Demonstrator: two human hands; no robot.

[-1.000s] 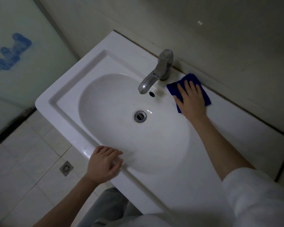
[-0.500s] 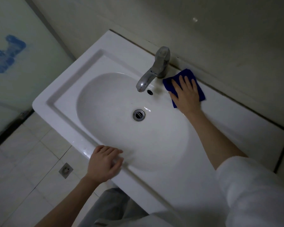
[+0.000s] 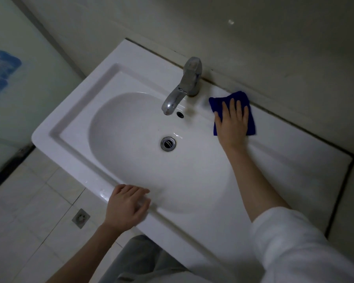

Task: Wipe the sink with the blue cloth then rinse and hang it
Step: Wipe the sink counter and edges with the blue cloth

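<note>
My right hand [image 3: 232, 125] presses the cloth [image 3: 251, 121], fingers [image 3: 231, 106] straight, slightly apart; the sink [image 3: 131, 129] bowl lies just left of them. Left hand [image 3: 127, 207] rests loosely curled on its rim.

**Right arm.** A white long sleeve [image 3: 298, 248] fills the lower right of the frame. The fabric is plain, soft and loosely creased, and its bunched end sits near the elbow. Beyond that end the right forearm [image 3: 253, 180] is bare as far as the right grip [image 3: 232, 123], right of centre in the upper half. The right grip is also bare.

**Left arm.** The left forearm [image 3: 80, 252], at lower left, is bare along all of its visible length. So is the left grip [image 3: 127, 207], below centre.

**Legs.** Grey trousers [image 3: 139, 260] show at bottom centre, with soft folds and a seam line. A pale strip of fabric [image 3: 172, 277] crosses them at the bottom edge.
</note>
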